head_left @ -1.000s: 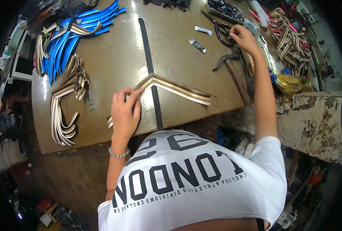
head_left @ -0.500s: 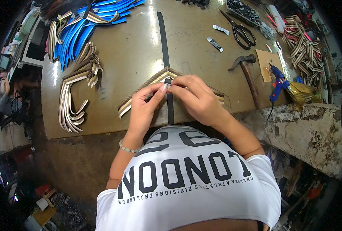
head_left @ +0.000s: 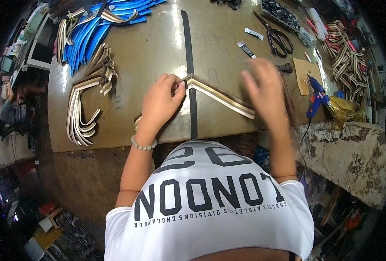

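Observation:
A striped strap [head_left: 221,98] in brown, tan and white lies bent into a peak on the table, across a long black strip [head_left: 187,41]. My left hand [head_left: 160,102] is closed on the strap just left of the bend, thumb against fingers, and covers most of its left arm. A tiny dark bit shows at those fingertips; I cannot make out its kind. Off to the right, my right hand [head_left: 266,85] is raised, blurred, with thumb and fingers apart and nothing seen between them. It is nearest a hammer [head_left: 285,68], which it partly hides, and a small tube [head_left: 246,49].
Black-handled scissors [head_left: 280,41] and another small tube [head_left: 254,34] lie far right. A blue glue gun [head_left: 316,95] with a cord rests at the right edge by cardboard [head_left: 303,71]. Blue strips [head_left: 82,45] and bundled striped straps [head_left: 75,113] occupy the left.
My right hand has left the strap and swung right toward the hammer. My left hand stays at the bend. The small black piece between both hands is now mostly hidden.

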{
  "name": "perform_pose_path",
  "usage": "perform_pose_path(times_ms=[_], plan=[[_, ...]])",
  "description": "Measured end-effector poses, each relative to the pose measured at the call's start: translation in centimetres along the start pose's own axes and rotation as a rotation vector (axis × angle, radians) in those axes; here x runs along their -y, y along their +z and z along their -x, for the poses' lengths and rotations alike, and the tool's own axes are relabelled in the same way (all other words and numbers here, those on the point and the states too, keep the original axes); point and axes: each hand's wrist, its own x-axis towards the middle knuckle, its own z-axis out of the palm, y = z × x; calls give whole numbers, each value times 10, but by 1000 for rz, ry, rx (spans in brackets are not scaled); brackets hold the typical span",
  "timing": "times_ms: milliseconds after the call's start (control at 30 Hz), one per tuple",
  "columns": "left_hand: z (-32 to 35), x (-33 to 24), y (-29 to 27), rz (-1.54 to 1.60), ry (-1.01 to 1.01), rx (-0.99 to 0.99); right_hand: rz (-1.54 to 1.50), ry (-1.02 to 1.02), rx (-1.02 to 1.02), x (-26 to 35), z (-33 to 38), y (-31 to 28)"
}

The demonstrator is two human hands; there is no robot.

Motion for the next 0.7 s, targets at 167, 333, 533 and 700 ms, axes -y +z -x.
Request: perform_pose_path(times_ms=[167, 333, 533, 700], plan=[[3, 4, 5, 109, 3, -67, -190, -32, 99, 47, 31, 46], [11, -2, 1, 138, -116, 4, -173, -81, 133, 57, 40, 45], [15, -10, 4, 129, -86, -1, -172, -67, 195, 57, 58, 40], [10, -10, 2, 102, -132, 56, -159, -84, 223, 57, 54, 33]])
